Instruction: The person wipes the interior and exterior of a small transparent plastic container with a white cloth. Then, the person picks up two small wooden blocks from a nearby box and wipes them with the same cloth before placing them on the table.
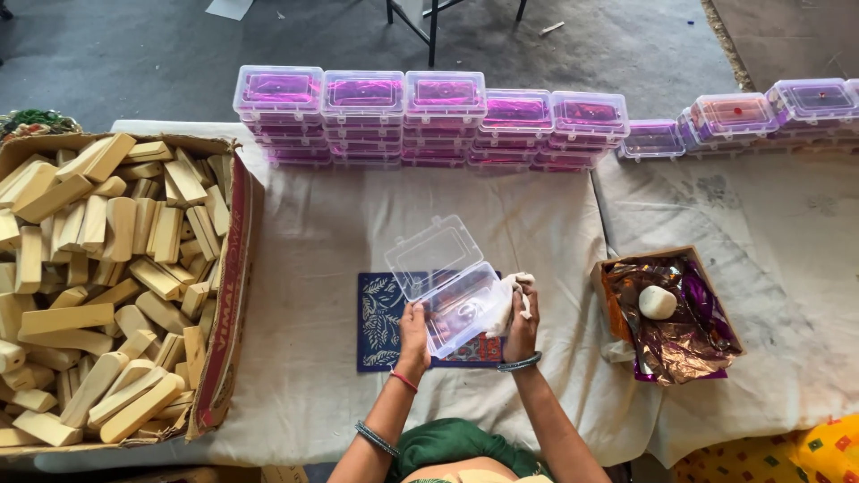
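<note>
Cloth-covered table (322,233); left hand (413,326) fingers grip open clear box (452,291), right hand (522,317) fingers clutch white cloth (519,284) beside

At frame centre, the left hand (413,324) and right hand (522,317) (clutching a white cloth (517,288)) hold an open clear plastic box (450,288).

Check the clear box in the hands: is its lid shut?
No, the clear plastic box held by the left hand and the right hand has its hinged lid swung open, tilted up and away from the person.

Cloth-draped tables (340,241) on a grey concrete floor (134,54), dark metal legs (432,22) beyond.
</note>
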